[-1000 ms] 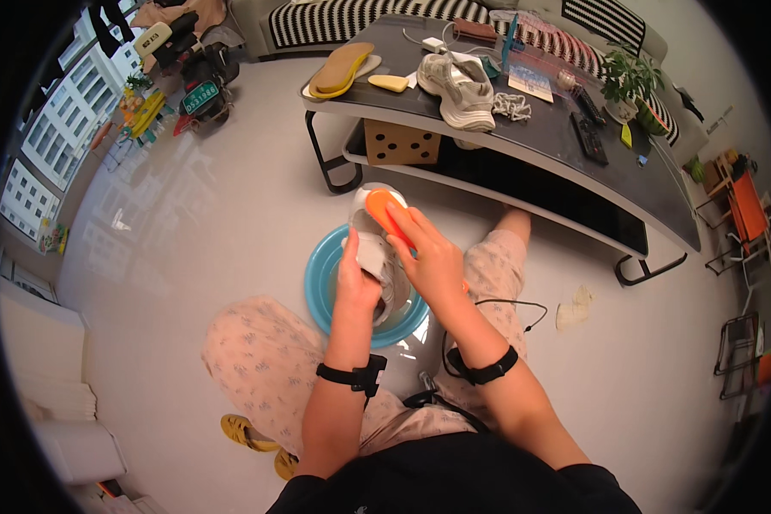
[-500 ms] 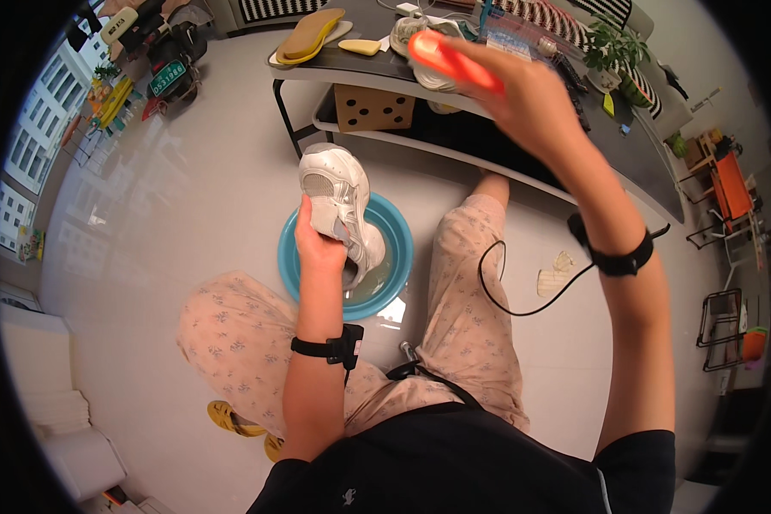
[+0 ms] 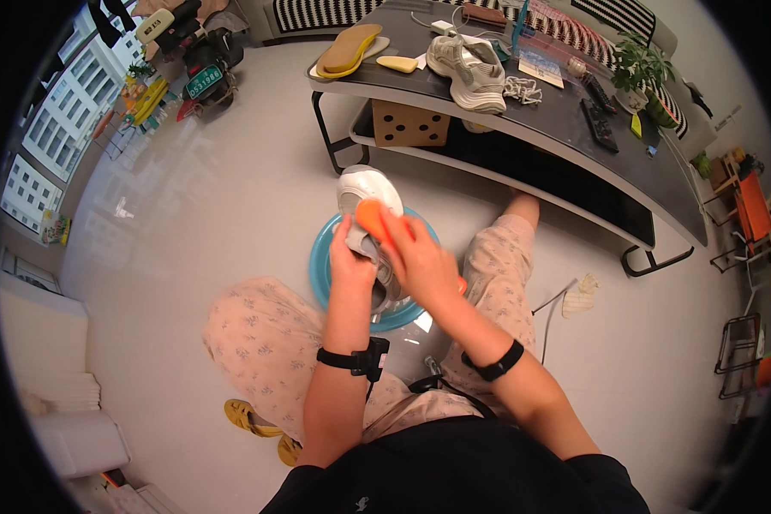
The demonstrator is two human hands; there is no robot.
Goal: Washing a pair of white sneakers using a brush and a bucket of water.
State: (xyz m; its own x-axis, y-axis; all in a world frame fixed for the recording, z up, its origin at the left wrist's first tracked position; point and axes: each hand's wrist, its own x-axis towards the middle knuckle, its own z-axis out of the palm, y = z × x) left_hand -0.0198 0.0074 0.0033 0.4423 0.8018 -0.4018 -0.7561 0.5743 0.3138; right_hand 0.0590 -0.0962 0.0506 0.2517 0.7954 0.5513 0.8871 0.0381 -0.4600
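While its toe points away from the body and slightly left, the white shoe (image 3: 370, 187) is held over the blue basin (image 3: 319, 272), its long axis slanting back toward the heel at lower right. The left hand (image 3: 353, 259) is clamped on the shoe's middle, its forearm rising almost straight from the lower edge. Just beside it, the right hand (image 3: 425, 264) is closed round an orange tool (image 3: 369, 213), which slants from upper left to lower right; that forearm comes in diagonally from the lower right. Both hands cover much of the shoe's middle, and the heel is hard to make out. The tool's underside is hidden, so its contact with the shoe cannot be told.
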